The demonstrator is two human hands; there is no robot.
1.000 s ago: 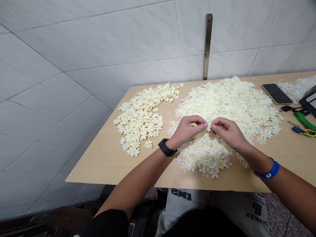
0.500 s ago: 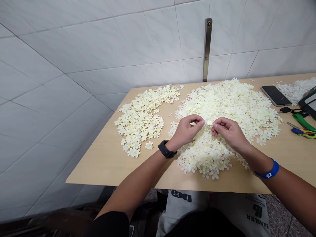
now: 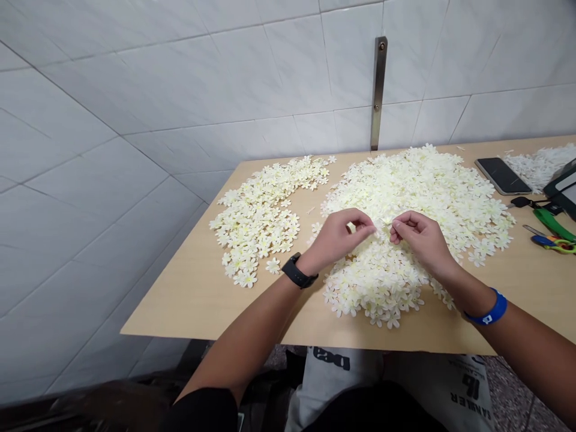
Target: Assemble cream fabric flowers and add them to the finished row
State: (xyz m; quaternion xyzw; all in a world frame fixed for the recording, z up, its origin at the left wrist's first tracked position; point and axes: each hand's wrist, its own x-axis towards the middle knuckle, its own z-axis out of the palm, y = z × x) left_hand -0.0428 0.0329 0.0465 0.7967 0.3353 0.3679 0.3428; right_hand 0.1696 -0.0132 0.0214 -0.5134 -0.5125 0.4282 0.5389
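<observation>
Over a large pile of white artificial flowers (image 3: pixel 418 186) with pale yellow centres, my two hands work close together. My left hand (image 3: pixel 345 235) is closed in a pinch of thumb and forefinger, with white petals at its tips. Facing it, my right hand (image 3: pixel 418 237) pinches at a pale flower too, its other fingers curled in. A narrow gap parts the fingertips. White petals in front of the white pile blur together, so the exact shape of what I hold is hard to make out.
A smaller heap of the same flowers (image 3: pixel 256 225) spreads over the table's left side. To the right lie a phone (image 3: pixel 503 175), scissors (image 3: pixel 551 240), a green strap (image 3: pixel 553 222), a dark box (image 3: pixel 564 186) and white slender pieces (image 3: pixel 540 165). A tiled wall (image 3: pixel 270 72) stands behind the table (image 3: pixel 193 306).
My right hand has shifted slightly right, and the gap between my fingertips has widened a little. My left hand stays nearly in place. The flower heaps look the same.
</observation>
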